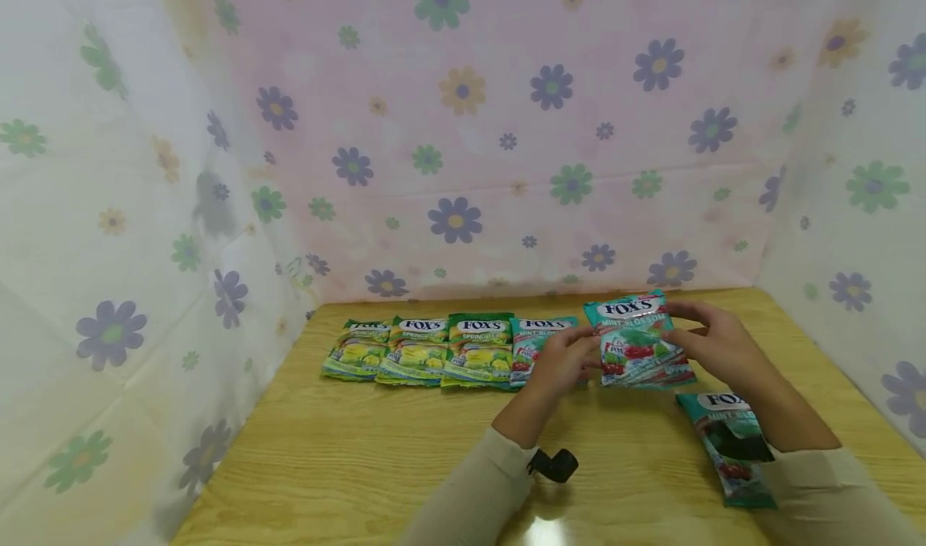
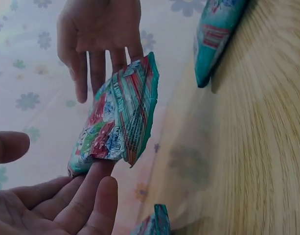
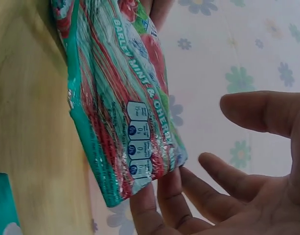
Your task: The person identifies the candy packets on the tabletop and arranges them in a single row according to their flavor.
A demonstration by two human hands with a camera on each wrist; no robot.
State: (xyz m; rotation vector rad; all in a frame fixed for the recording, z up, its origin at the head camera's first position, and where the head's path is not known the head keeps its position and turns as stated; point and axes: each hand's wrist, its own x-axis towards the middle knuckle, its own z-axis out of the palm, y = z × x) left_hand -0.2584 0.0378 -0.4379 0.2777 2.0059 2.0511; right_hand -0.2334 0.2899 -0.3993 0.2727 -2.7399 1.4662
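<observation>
A teal candy bag point(image 1: 638, 343) with "Fox's" and "Mint Blossom" print stands tilted up off the table between both hands. My left hand point(image 1: 559, 367) touches its left edge, fingers extended against the back and thumb apart from it in the left wrist view. From the other side my right hand point(image 1: 726, 349) supports the right edge with straight fingers behind it; in the right wrist view its thumb point(image 3: 257, 111) stands away from the bag. Another teal candy bag point(image 1: 526, 341) lies just left, partly hidden by my left hand.
Three green-yellow Springs candy bags point(image 1: 479, 351) continue the row leftward on the wooden table point(image 1: 362, 457). Under my right forearm lies one more teal candy bag point(image 1: 731, 449), partly covered. Flowered cloth point(image 1: 492, 152) walls the table's back and sides.
</observation>
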